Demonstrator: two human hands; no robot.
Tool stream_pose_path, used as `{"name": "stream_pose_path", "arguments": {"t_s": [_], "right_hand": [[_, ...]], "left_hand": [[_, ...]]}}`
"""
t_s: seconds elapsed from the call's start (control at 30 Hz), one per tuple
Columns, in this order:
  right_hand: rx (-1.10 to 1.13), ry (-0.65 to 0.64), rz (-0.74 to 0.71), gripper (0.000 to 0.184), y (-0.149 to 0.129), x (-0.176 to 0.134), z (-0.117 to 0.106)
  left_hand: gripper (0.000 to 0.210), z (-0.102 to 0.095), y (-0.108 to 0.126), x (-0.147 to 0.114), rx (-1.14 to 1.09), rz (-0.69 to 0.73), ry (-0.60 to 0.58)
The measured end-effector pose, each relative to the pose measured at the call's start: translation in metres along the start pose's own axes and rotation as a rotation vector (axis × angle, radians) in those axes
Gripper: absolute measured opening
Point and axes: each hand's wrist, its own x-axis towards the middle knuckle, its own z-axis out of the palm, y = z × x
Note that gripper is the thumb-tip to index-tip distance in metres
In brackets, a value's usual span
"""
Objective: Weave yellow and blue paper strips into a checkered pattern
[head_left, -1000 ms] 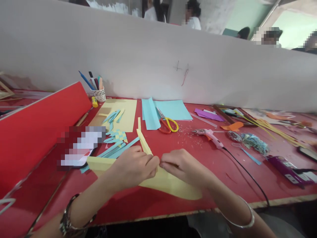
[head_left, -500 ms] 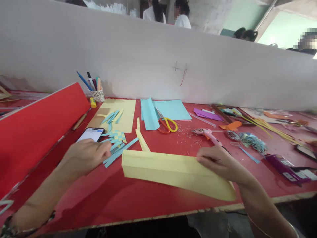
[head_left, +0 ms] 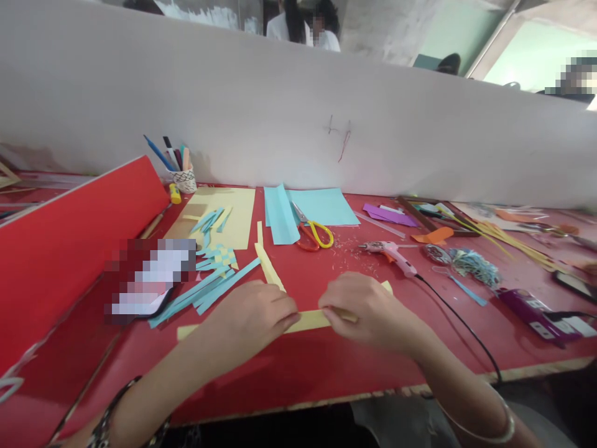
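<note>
A pale yellow paper (head_left: pixel 308 321), folded into a narrow band, runs sideways above the red table. My left hand (head_left: pixel 254 317) is closed around its middle-left part, and the paper's left end sticks out below the wrist. Close by on the right, my right hand (head_left: pixel 368 308) pinches the same paper, with a short stretch showing between the two hands. Just behind my left hand lies a yellow paper strip (head_left: pixel 269 269). Several blue strips (head_left: pixel 226 291) and a small blue-yellow woven piece (head_left: pixel 224 255) lie to its left.
A phone (head_left: pixel 153 280) lies at left beside a red board (head_left: pixel 79 249). Scissors (head_left: pixel 310 227) rest by blue paper (head_left: pixel 338 205). A pink glue gun (head_left: pixel 392 254) with a black cord lies at right. A pen cup (head_left: pixel 184 179) stands near the white partition (head_left: pixel 280 112).
My left hand has moved right from near the phone and grips the paper. My right hand has shifted left. The wide creased yellow sheet is now a narrow folded band.
</note>
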Motion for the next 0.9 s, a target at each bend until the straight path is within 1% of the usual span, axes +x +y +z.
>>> {"name": "stream_pose_path", "arguments": {"t_s": [0.1, 0.17, 0.23, 0.3, 0.4, 0.5, 0.6, 0.67, 0.73, 0.8, 0.83, 0.87, 0.9], "right_hand": [[-0.077, 0.129, -0.066, 0.024, -0.008, 0.006, 0.014], [-0.108, 0.177, -0.071, 0.022, -0.011, 0.008, 0.021], [-0.119, 0.189, -0.063, 0.02, -0.011, 0.008, 0.025], [-0.132, 0.182, -0.059, 0.02, -0.01, 0.006, 0.026], [-0.141, 0.167, -0.049, 0.019, -0.003, -0.001, 0.025], [-0.149, 0.168, -0.012, 0.019, 0.01, -0.014, 0.02], [-0.225, 0.171, 0.078, 0.02, 0.028, -0.03, 0.011], [-0.287, 0.166, 0.17, 0.02, 0.038, -0.039, 0.003], [-0.357, 0.262, 0.284, 0.02, 0.041, -0.043, -0.003], [-0.384, 0.429, 0.36, 0.017, 0.036, -0.04, -0.007], [-0.378, 0.496, 0.361, 0.015, 0.03, -0.037, -0.006], [-0.372, 0.542, 0.311, 0.013, 0.023, -0.033, -0.004], [-0.375, 0.528, 0.213, 0.011, 0.015, -0.03, 0.0]], "left_hand": [[0.048, 0.002, 0.001, -0.002, -0.073, -0.004, -0.03], [0.051, 0.003, 0.001, -0.003, -0.138, -0.034, -0.061], [0.052, 0.003, 0.001, -0.005, -0.163, -0.081, -0.091], [0.052, 0.004, 0.0, -0.006, -0.164, -0.098, -0.122], [0.051, 0.002, -0.004, -0.008, -0.182, -0.081, -0.157], [0.049, -0.004, -0.014, -0.014, -0.206, -0.084, -0.188], [0.049, -0.011, -0.029, -0.026, -0.188, -0.13, -0.216], [0.048, -0.016, -0.038, -0.035, -0.153, -0.177, -0.231], [0.046, -0.019, -0.041, -0.039, -0.08, -0.203, -0.164], [0.042, -0.02, -0.036, -0.037, 0.024, -0.157, -0.039], [0.041, -0.019, -0.03, -0.034, 0.083, -0.096, 0.017], [0.039, -0.017, -0.024, -0.03, 0.148, -0.031, 0.043], [0.037, -0.012, -0.016, -0.027, 0.209, 0.031, 0.07]]}}
